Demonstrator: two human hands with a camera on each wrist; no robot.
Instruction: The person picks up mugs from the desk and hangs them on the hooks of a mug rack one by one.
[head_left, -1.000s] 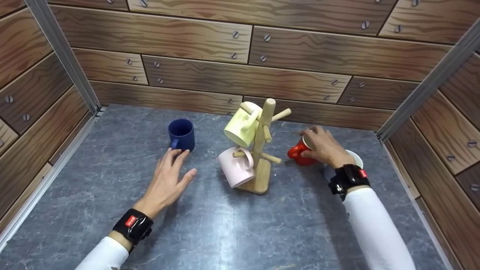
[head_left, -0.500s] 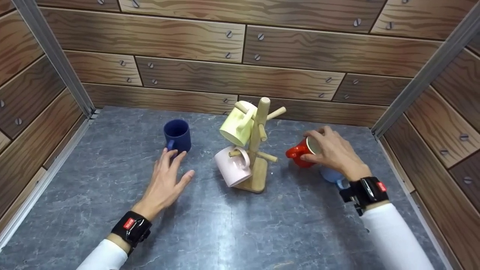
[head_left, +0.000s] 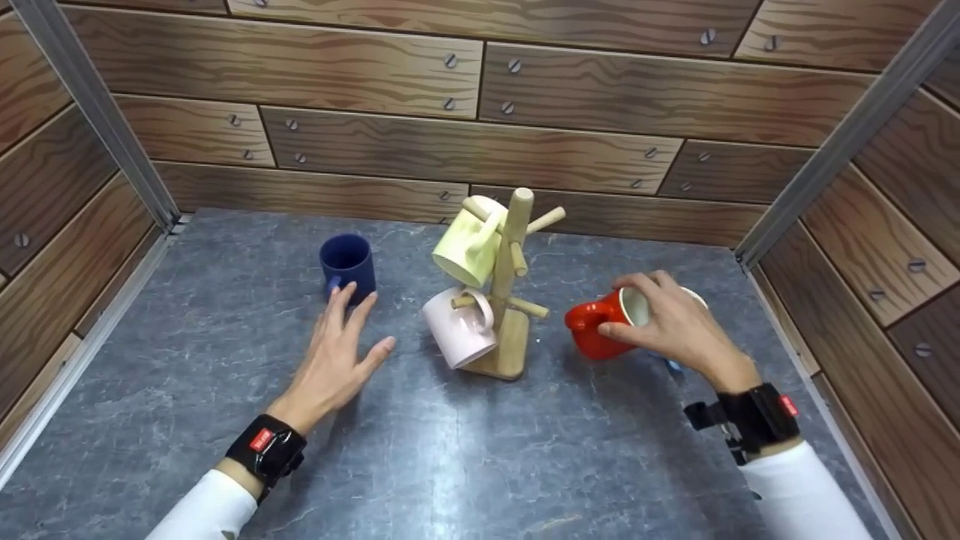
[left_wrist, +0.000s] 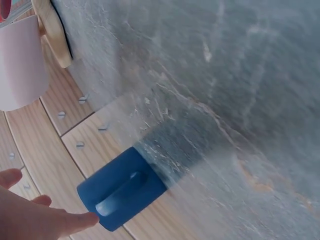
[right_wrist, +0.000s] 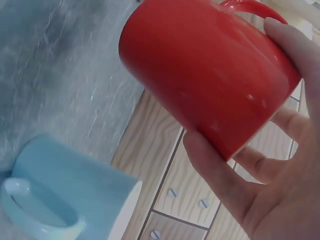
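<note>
My right hand (head_left: 679,326) holds a red mug (head_left: 600,343) by its rim, thumb and fingers on either side; the mug is tilted, its handle toward the rack. The right wrist view shows the red mug (right_wrist: 210,70) above the table. Beside it stands a light blue mug (right_wrist: 75,185), mostly hidden behind my hand in the head view. My left hand (head_left: 330,364), fingers spread, is at the dark blue mug (head_left: 358,277), with fingertips by its handle; I cannot tell whether they touch. A wooden mug tree (head_left: 517,225) carries a yellow mug (head_left: 459,251) and a pink mug (head_left: 452,334).
The grey marbled table (head_left: 450,465) is enclosed by wood-patterned panels (head_left: 337,150) at the back and both sides, with metal corner posts (head_left: 94,112). Several bare pegs (head_left: 546,220) stick out from the mug tree, toward the right and front.
My right hand has lifted and tilted the red mug, bringing it slightly nearer to me. My left hand stays beside the dark blue mug. The head view has shifted slightly.
</note>
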